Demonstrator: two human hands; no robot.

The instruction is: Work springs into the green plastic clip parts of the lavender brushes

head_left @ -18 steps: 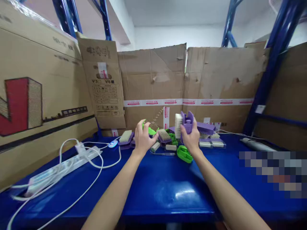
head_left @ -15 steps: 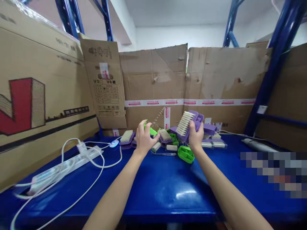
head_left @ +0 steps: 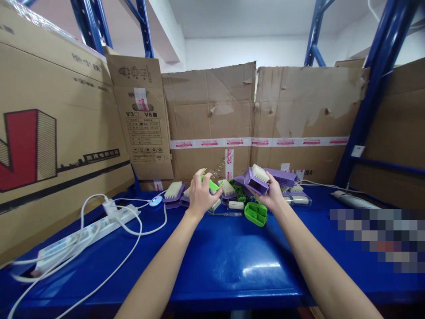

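Blue glossy metal tabletop [head_left: 232, 261] nearest, bare. Then left hand [head_left: 201, 195] clenched on a small bright-green plastic piece [head_left: 209, 181]. Right hand [head_left: 274, 195] grasps a purple plastic brush with pale bristles [head_left: 257, 179], long axis tilted down-left toward the left hand, bristles up. Green plastic shell [head_left: 255, 213] lies just beneath; more purple brushes [head_left: 174, 192] beyond, by the cardboard wall [head_left: 212, 115]

two hands [head_left: 201, 195], one power strip [head_left: 86, 232], one screwdriver [head_left: 227, 214], several purple brushes [head_left: 257, 179], cannot tell exactly
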